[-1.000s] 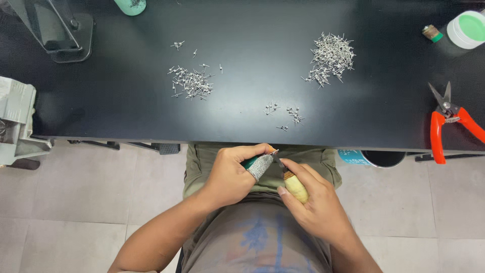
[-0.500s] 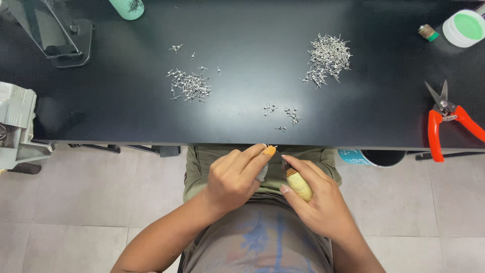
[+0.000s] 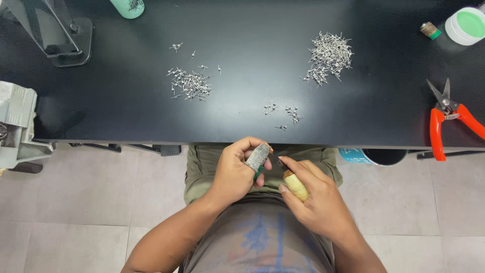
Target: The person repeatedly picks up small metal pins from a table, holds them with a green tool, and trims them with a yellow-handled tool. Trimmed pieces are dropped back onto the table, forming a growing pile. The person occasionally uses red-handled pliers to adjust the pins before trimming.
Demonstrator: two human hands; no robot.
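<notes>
Seen from above, a seated person holds both hands together over the lap, just below the near edge of a black tabletop (image 3: 242,111). The left hand (image 3: 235,174) has its grip curled closed, with a grey fabric finger cot (image 3: 257,156) covering one finger; a bit of green shows beneath that finger, and a tiny orange-brown tip shows just past it, too small to identify. The right hand (image 3: 318,205) has its grip pressed around a small tool with a pale yellowish wooden handle (image 3: 295,185), whose dark slim tip points up and left toward the covered finger; whether tip and finger touch cannot be told. On the tabletop lie loose small silver metal pins: a large heap (image 3: 327,56) at upper right, a thinner scatter (image 3: 191,83) at left, and a few pins (image 3: 283,114) near the front edge, just above the hands. Orange-handled snips (image 3: 445,119) lie at the right edge, well apart from the hands. A white jar with a green lid (image 3: 467,25) sits in the far right corner, a mint-green cup (image 3: 127,7) at the far edge, and a dark stand base (image 3: 53,31) at far left.
</notes>
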